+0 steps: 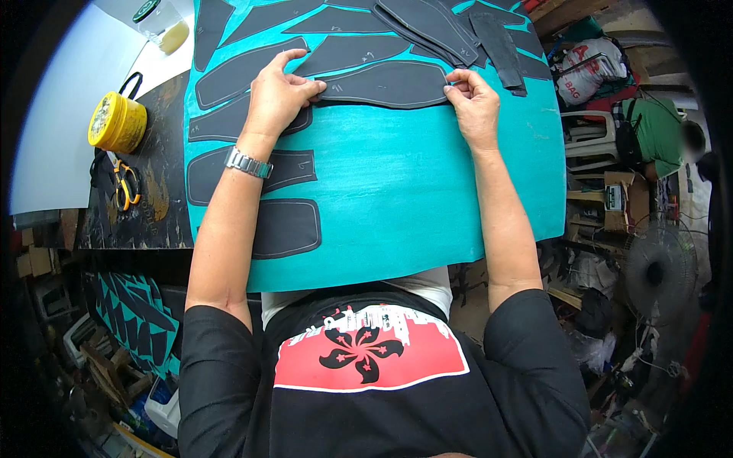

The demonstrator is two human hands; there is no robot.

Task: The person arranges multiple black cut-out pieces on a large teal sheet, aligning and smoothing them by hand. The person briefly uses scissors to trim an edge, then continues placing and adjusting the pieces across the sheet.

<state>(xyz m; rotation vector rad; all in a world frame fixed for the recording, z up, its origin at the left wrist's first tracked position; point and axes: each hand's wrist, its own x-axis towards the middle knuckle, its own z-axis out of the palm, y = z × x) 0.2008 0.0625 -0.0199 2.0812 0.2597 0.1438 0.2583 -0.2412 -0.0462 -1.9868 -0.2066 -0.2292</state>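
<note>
A long black cut panel (382, 84) with curved edges and a pale line along its border lies across a teal sheet (397, 183). At its left end, the thumb of my left hand (281, 91) presses on it, with the forefinger stretched out above. My right hand (473, 103) pinches its other end between thumb and fingertips. Similar black panels lie around it, among them one above (351, 55) and one near the sheet's front edge (286, 227). A small stack of panels (431, 30) rests at the far right, beside a dark strip (498, 49).
Left of the sheet, on the dark tabletop (164, 221), are a yellow tub (118, 122), orange-handled scissors (124, 183) and, farther back, a glass jar (160, 27). A standing fan (660, 259), a plastic chair (592, 141) and a person in green (657, 133) are at the right.
</note>
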